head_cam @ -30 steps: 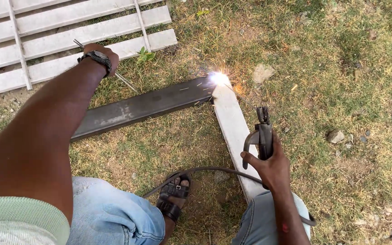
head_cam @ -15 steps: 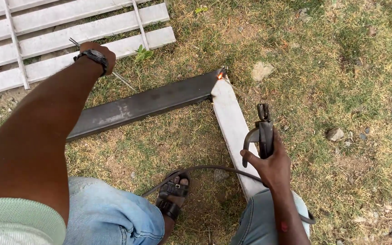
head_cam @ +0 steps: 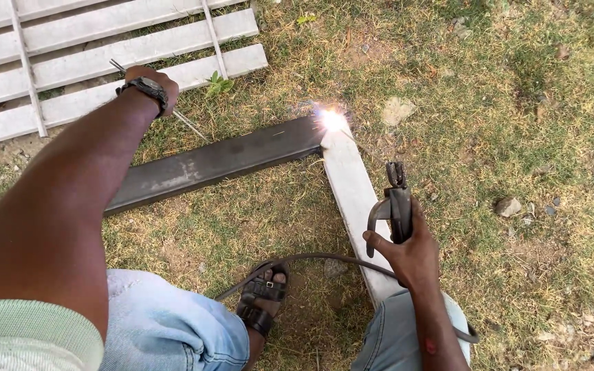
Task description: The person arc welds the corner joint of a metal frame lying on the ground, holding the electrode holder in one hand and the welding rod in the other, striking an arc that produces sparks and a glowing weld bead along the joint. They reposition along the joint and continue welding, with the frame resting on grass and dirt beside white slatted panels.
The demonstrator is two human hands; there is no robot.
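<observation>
My right hand [head_cam: 407, 251] grips a dark welding electrode holder [head_cam: 394, 203] that points toward the corner joint, where a bright spark [head_cam: 331, 120] flares. A dark steel bar [head_cam: 214, 161] and a pale steel bar [head_cam: 352, 199] meet at that corner on the grass. My left hand [head_cam: 152, 86], with a black wristwatch, is stretched out far to the left and holds thin welding rods [head_cam: 185, 118] near a white slatted metal panel [head_cam: 70, 62].
A black cable [head_cam: 311, 260] runs from the holder past my sandalled foot [head_cam: 262, 302]. My knees in light jeans frame the bottom. Small stones [head_cam: 508, 205] lie on the dry grass at right.
The spark at the joint was bright, died to a faint glow, and now flares again. Both hands stay nearly where they were.
</observation>
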